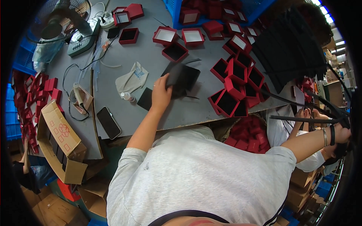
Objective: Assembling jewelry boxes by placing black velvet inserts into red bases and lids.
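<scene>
My left hand is over the middle of the table, its fingers closed on the edge of a thin black sheet, which is partly blurred. Beneath it lie more dark flat pieces and a few thin black strips. Far out at the right, my right hand is closed round a bunch of long black strips that fan out toward the table. Its fingertips are partly hidden by the strips and the dark rim. Red open boxes with black inner pads are piled right of my left hand.
A grey cloth, a small white bottle and a phone lie left of my left hand. A hot glue gun, a fan and a cardboard carton stand farther left. Large black sheets hang over the right side.
</scene>
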`<act>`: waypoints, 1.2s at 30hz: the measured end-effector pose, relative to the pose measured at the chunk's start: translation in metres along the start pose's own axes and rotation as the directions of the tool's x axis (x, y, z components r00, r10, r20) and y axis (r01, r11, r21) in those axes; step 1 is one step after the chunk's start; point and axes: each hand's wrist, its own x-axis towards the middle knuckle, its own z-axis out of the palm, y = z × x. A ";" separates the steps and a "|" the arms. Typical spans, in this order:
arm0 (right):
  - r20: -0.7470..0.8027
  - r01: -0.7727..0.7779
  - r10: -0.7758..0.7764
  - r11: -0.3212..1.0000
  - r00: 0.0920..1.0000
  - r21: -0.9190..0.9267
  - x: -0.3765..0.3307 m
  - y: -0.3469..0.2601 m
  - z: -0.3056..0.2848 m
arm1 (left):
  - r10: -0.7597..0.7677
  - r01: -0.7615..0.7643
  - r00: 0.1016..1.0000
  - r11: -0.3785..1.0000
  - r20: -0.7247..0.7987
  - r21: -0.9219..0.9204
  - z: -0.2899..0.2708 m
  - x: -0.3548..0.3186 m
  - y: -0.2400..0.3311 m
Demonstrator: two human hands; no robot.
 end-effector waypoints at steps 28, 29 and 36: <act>-0.453 -0.695 0.531 0.599 0.716 -0.397 -0.099 0.039 -0.178 | 0.287 -0.525 0.763 0.797 0.579 0.298 0.039 0.040 0.041; -0.442 -0.683 0.523 0.609 0.728 -0.404 -0.102 0.039 -0.174 | 0.353 -0.519 0.800 0.813 0.486 0.264 0.037 0.045 0.038; -0.437 -0.677 0.520 0.615 0.734 -0.405 -0.113 0.045 -0.192 | -0.220 0.371 0.928 0.502 0.300 -0.781 -0.027 0.096 0.046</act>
